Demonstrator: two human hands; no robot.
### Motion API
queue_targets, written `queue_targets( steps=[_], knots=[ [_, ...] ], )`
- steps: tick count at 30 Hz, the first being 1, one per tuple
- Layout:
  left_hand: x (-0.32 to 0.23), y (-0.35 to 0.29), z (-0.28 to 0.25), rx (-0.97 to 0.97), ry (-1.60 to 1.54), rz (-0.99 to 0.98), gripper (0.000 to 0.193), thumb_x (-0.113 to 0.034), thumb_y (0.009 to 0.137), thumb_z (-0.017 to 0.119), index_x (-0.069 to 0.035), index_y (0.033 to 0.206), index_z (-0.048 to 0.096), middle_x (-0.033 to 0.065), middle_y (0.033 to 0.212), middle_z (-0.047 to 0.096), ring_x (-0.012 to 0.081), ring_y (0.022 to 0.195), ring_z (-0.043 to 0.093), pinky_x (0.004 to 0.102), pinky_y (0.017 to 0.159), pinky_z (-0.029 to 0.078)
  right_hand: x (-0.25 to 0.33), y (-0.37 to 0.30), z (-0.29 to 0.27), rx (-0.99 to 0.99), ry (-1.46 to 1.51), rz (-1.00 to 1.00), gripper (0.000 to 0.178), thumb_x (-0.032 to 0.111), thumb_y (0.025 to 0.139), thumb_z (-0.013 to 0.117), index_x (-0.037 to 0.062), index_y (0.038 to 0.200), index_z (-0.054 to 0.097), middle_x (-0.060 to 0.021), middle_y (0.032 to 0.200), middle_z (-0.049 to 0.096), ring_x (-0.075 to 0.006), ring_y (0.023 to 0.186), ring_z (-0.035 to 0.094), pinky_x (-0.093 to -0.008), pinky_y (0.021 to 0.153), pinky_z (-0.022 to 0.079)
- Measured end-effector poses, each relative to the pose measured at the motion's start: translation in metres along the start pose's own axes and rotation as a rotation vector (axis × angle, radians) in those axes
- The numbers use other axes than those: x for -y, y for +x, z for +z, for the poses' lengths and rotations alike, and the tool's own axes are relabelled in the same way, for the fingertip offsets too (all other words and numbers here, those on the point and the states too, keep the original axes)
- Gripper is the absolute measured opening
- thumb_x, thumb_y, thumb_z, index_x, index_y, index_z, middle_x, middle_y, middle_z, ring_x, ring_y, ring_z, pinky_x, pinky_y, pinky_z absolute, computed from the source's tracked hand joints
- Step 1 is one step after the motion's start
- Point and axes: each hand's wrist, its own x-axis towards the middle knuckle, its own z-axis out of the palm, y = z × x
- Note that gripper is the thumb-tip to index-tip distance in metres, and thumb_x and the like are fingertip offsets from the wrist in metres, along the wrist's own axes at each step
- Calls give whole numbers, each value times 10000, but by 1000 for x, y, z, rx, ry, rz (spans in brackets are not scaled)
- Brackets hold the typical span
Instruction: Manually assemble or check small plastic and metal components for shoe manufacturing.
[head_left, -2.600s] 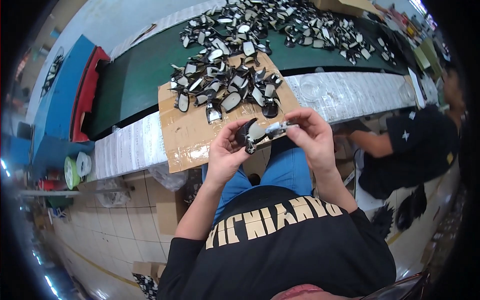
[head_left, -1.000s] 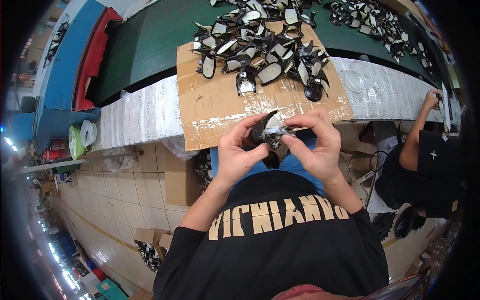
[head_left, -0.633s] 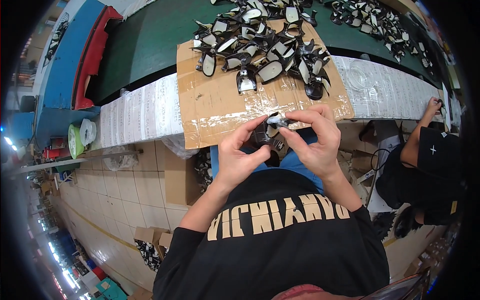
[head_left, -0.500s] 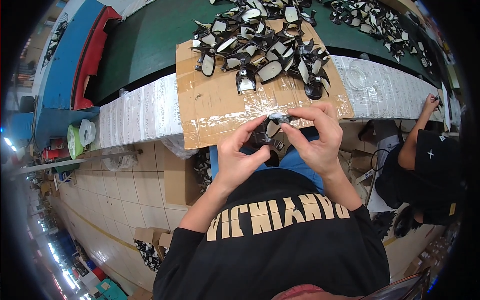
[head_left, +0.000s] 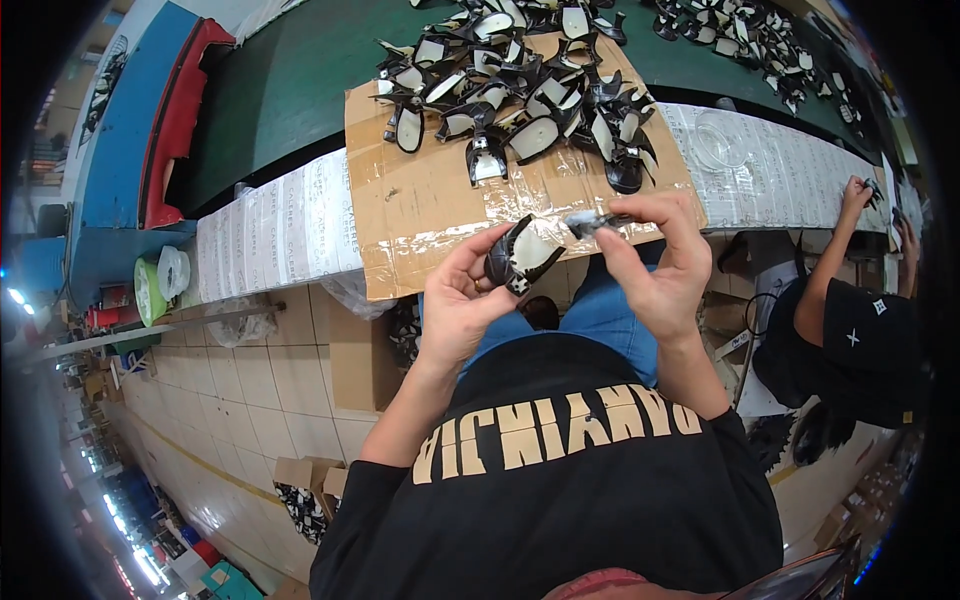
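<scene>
My left hand (head_left: 462,290) grips a black shoe heel part (head_left: 535,252) with a cream inner face, just over the near edge of the cardboard. The thumb and fingers close round its dark outer side, and the cream face is turned up and to the right. In my right hand (head_left: 660,262), thumb and forefinger pinch a small dark and whitish-grey wad (head_left: 585,222); its exact kind is blurred. The wad is a short way right of the heel part, apart from it. Beyond both hands lies a heap of similar black and cream parts (head_left: 535,137).
Under the heap is a brown cardboard sheet (head_left: 400,225) with shiny tape. A green belt (head_left: 290,100) runs behind, carrying more parts at the right. A clear round bowl (head_left: 720,145) sits on the white-wrapped ledge (head_left: 275,225). A co-worker (head_left: 850,320) works at the right.
My hands have drawn apart, the right one moving right with the wad. The heel part has turned in my left hand, so more of its cream face shows.
</scene>
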Motion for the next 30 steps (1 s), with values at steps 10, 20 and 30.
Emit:
queue_targets(
  steps=[10, 20, 30],
  knots=[
    [2, 1, 2, -8, -64, -36, 621, 170, 750, 659, 54, 1337, 493, 127, 1123, 672, 154, 1011, 660, 279, 880, 556, 6, -16, 15, 157, 72, -65, 297, 107, 653, 834, 70, 919, 708, -22, 825, 665, -203, 770, 542, -318, 728, 404],
    [2, 2, 3, -10, -24, -40, 569, 127, 784, 646, 53, 1330, 504, 115, 1123, 666, 138, 997, 657, 272, 856, 560, -7, -10, 9, 119, -115, -149, 275, 104, 664, 819, 81, 916, 711, -7, 840, 697, -197, 792, 579, -324, 755, 382],
    [0, 3, -7, -28, -60, -117, 649, 102, 745, 675, 62, 1364, 483, 170, 1108, 688, 239, 901, 713, 261, 732, 576, -19, -6, 3, 36, -144, -23, 263, 60, 680, 809, 63, 924, 714, -28, 843, 665, -187, 822, 558, -307, 761, 413]
  ],
)
